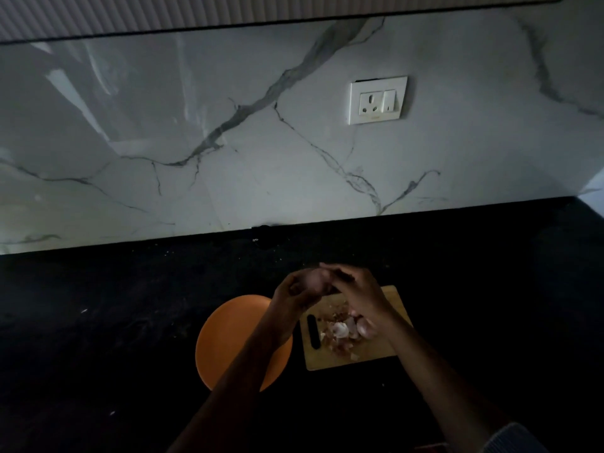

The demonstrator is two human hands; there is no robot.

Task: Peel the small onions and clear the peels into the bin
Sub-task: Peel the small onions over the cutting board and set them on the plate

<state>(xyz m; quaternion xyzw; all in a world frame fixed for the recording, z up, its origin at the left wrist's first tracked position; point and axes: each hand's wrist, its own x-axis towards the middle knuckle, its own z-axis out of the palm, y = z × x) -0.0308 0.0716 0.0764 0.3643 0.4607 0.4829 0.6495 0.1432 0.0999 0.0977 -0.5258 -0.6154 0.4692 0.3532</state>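
Head view shows both hands raised together above the dark counter [98, 322]: the left hand [295, 291] curls its fingers round a small onion [313, 282], and the right hand [353, 289] meets it with fingers bent onto the same onion, though the exact pinch is too dim to tell. Below the right wrist, loose peels [341, 331] lie heaped on a wooden cutting board [327, 361]. An orange plate [225, 335] sits just beside the board, under the left forearm.
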